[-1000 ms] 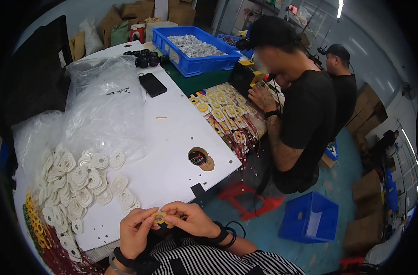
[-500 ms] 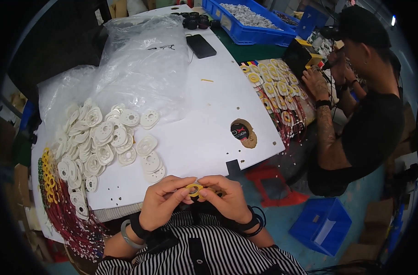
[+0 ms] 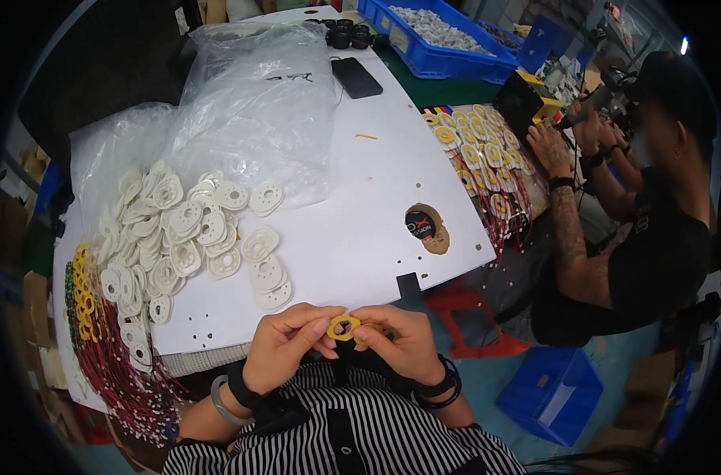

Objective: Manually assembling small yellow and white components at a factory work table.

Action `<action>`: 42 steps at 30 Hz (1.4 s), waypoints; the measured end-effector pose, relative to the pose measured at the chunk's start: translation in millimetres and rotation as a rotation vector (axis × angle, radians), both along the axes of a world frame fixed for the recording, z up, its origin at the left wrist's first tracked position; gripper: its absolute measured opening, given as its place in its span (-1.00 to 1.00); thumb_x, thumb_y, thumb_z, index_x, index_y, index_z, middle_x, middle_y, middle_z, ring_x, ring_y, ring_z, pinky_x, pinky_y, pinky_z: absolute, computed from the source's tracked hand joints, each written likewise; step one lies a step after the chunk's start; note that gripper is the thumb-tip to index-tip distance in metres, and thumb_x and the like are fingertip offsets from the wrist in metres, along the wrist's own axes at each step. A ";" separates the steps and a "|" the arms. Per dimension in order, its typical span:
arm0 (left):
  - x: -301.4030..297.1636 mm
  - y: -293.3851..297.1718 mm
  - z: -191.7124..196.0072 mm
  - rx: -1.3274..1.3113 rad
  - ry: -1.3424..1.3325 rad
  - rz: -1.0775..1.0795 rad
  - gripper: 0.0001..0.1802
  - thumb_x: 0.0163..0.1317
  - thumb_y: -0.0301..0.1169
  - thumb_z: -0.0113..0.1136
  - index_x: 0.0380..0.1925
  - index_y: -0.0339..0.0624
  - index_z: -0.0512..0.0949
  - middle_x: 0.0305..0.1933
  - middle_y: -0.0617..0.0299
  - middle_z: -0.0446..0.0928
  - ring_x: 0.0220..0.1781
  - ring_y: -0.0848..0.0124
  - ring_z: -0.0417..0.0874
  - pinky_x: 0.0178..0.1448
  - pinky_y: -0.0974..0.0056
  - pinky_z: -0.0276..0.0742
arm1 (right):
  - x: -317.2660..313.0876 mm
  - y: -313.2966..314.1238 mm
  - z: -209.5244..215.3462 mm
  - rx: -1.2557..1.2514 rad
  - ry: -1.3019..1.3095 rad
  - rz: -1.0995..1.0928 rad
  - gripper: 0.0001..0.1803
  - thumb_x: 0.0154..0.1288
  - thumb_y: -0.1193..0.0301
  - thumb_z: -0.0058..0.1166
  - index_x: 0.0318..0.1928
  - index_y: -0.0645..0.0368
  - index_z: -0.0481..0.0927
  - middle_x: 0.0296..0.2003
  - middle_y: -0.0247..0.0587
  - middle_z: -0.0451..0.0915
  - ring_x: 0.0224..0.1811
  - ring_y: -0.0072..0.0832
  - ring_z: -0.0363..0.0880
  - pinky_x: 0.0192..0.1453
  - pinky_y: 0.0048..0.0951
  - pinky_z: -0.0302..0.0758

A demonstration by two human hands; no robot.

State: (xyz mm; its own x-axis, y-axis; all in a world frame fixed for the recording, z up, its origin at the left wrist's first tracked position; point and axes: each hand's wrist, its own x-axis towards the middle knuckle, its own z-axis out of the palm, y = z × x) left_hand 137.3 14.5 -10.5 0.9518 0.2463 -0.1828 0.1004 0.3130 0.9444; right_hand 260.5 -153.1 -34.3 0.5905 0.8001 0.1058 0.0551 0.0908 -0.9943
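A small yellow ring (image 3: pixel 344 328) with a dark centre is pinched between both hands, just off the table's front edge. My left hand (image 3: pixel 288 336) grips its left side with thumb and fingertips. From the right, my right hand (image 3: pixel 398 340) presses thumb and fingers on the opposite side; something yellowish shows faintly behind its thumb, too hidden to name. Closest to the hands on the table lie white oval plastic plates (image 3: pixel 267 275), part of a large pile (image 3: pixel 170 226) at the left. Yellow rings with red wires (image 3: pixel 85 297) hang along the table's left edge.
A clear plastic bag (image 3: pixel 250 119) and a black phone (image 3: pixel 356 77) lie on the white table (image 3: pixel 360 214). At the right, finished-looking yellow-and-white wired discs (image 3: pixel 479 142) sit near a co-worker (image 3: pixel 645 237). A blue bin (image 3: pixel 552 396) and a red stool (image 3: pixel 471 324) stand on the floor.
The yellow ring has tilted so its opening faces me more fully, and has shifted slightly right with both hands. The co-worker's head and body have moved right and lower in the picture.
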 end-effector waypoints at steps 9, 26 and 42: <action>-1.7 -0.7 -0.1 -0.041 -0.033 0.007 -0.68 0.42 -0.40 0.02 0.08 -0.35 0.53 -0.18 0.17 0.53 -0.29 0.48 0.62 -0.16 0.42 0.67 | -6.4 0.6 4.1 -0.032 -0.019 -0.006 -0.72 0.32 0.52 0.14 0.02 0.35 0.57 -0.25 -0.16 0.69 -0.37 -0.62 0.66 -0.32 -0.66 0.57; -5.7 -6.5 3.3 -0.038 -0.054 0.053 -0.68 0.39 -0.43 0.06 0.05 -0.40 0.53 -0.16 0.10 0.55 -0.25 0.43 0.64 -0.20 0.40 0.70 | -9.1 -0.3 5.3 -0.033 -0.084 -0.010 -0.72 0.31 0.54 0.14 0.02 0.35 0.57 -0.25 -0.15 0.69 -0.36 -0.60 0.67 -0.31 -0.66 0.58; -10.2 -8.6 -7.5 -0.031 -0.027 0.101 -0.72 0.34 -0.52 0.11 0.03 -0.33 0.56 -0.16 0.13 0.54 -0.31 0.50 0.62 -0.25 0.48 0.66 | -11.7 1.8 5.0 -0.071 -0.006 0.048 -0.71 0.32 0.55 0.11 0.03 0.36 0.54 -0.26 -0.17 0.67 -0.32 -0.60 0.66 -0.24 -0.63 0.60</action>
